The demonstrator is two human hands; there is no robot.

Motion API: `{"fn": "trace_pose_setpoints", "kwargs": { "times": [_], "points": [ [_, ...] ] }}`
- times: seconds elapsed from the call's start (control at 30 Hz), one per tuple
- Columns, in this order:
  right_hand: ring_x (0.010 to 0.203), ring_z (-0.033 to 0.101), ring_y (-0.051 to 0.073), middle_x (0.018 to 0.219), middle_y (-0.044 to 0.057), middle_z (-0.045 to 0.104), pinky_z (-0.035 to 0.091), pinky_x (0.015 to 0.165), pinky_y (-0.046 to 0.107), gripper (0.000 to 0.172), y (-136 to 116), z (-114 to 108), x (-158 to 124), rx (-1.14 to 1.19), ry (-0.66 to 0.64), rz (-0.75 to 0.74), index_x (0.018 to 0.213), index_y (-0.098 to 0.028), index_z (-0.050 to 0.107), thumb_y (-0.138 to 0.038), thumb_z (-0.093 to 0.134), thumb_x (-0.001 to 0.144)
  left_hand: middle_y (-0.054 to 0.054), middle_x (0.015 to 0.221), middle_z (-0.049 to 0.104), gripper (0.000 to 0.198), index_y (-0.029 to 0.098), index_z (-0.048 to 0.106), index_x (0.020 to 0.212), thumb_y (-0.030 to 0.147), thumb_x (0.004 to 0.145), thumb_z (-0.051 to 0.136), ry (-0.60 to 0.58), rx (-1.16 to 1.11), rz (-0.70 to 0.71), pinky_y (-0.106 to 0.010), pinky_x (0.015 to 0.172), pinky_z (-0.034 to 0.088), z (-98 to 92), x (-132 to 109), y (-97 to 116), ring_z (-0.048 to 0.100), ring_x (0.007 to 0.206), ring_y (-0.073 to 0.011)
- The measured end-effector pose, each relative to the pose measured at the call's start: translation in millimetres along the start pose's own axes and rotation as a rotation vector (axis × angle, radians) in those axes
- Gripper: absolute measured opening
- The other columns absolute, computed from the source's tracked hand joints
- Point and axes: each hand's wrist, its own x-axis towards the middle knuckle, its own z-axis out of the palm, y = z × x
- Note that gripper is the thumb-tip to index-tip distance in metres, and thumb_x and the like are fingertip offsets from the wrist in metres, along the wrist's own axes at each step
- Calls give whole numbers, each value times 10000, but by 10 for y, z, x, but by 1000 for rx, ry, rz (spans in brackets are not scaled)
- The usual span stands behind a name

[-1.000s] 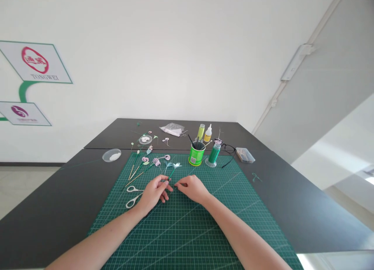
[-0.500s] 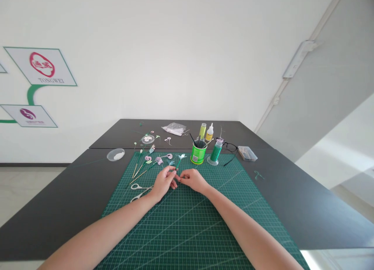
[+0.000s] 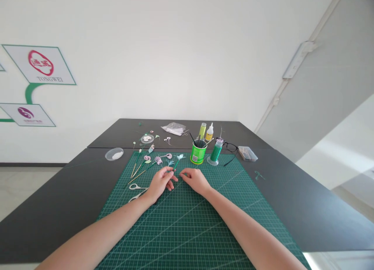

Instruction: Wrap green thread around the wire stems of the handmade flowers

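Between the thumb and fingers of my left hand (image 3: 163,181) is the green stem of a small craft flower (image 3: 180,157), its pale blue-white petals tipped up and away. My right hand (image 3: 195,179) is a short gap to the right, thumb and fingers pinched together; whatever they hold, if anything, is too fine to see. Scissors (image 3: 134,187) with white handles lie partly beneath my left wrist. Left of that hand, several purple flowers (image 3: 158,160) on sticks rest on the green cutting mat (image 3: 187,223).
Beyond my hands stand a green tin (image 3: 198,155) holding tools, a green thread spool (image 3: 216,152) and a glue bottle (image 3: 209,133). Glasses (image 3: 231,147) and a clear box (image 3: 247,153) lie to the right. A clear dish (image 3: 110,154) and a plastic bag (image 3: 173,128) are farther out.
My left hand with the flower has shifted slightly left, away from my right hand, and the gap between them has widened. My right hand has barely moved.
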Motion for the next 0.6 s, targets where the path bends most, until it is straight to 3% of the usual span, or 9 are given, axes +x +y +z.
{"fn": "trace_pose_setpoints", "kwargs": {
  "times": [0.33,0.6],
  "points": [
    [562,470,125,580,-8,593,336,603,254,258,-8,-63,-9,-155,-35,8,1022,-198,832,-257,605,913,-55,804,738,381,146,600,1052,461,851,670,-25,15,0,-221,460,461,-4,-5,2,596,481,-106],
    [550,423,109,561,-20,557,326,589,252,229,-5,-125,-20,-134,-94,-8,945,-178,836,-245,626,882,-64,838,751,331,148,597,1065,412,870,641,-53,16,-7,-225,489,476,6,-41,40,614,504,-110]
  ]
}}
